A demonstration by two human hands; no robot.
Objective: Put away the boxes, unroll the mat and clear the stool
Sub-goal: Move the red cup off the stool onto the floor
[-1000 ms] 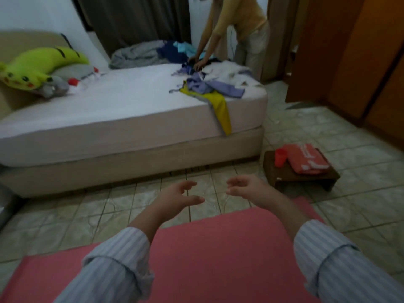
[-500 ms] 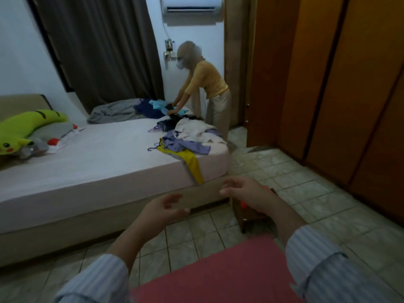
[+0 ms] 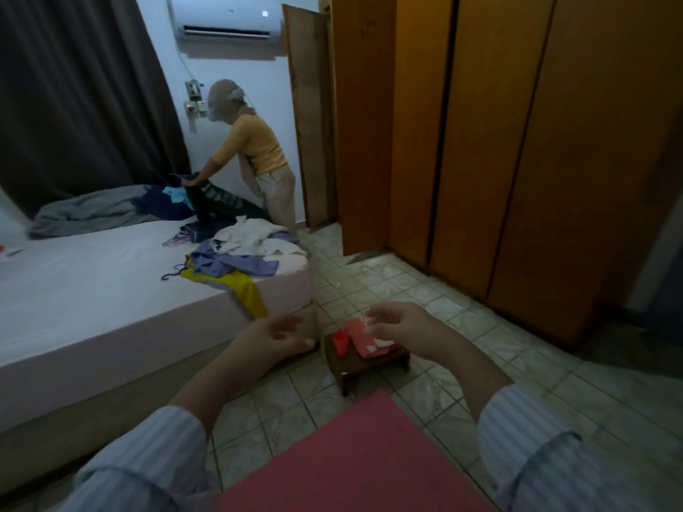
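A pink mat [image 3: 354, 460] lies flat on the tiled floor at the bottom of the view. Just beyond its far corner stands a low dark wooden stool [image 3: 354, 364]. On the stool sit a red cup [image 3: 340, 341] and a folded red cloth with white marks [image 3: 364, 336]. My left hand [image 3: 273, 336] is raised in front of the bed's side, fingers apart, holding nothing. My right hand [image 3: 399, 327] hovers over the stool's right part, fingers loosely curled and empty, hiding part of the red cloth.
A bed [image 3: 92, 290] with a heap of clothes [image 3: 240, 249] fills the left. A person in a yellow top [image 3: 255, 149] stands at its far corner handling dark clothing. Tall wooden wardrobe doors [image 3: 499, 142] line the right. Tiled floor [image 3: 425, 290] runs between them.
The view has swung up and to the right, so the stool now shows in front of my hands. Both hands stay raised and empty.
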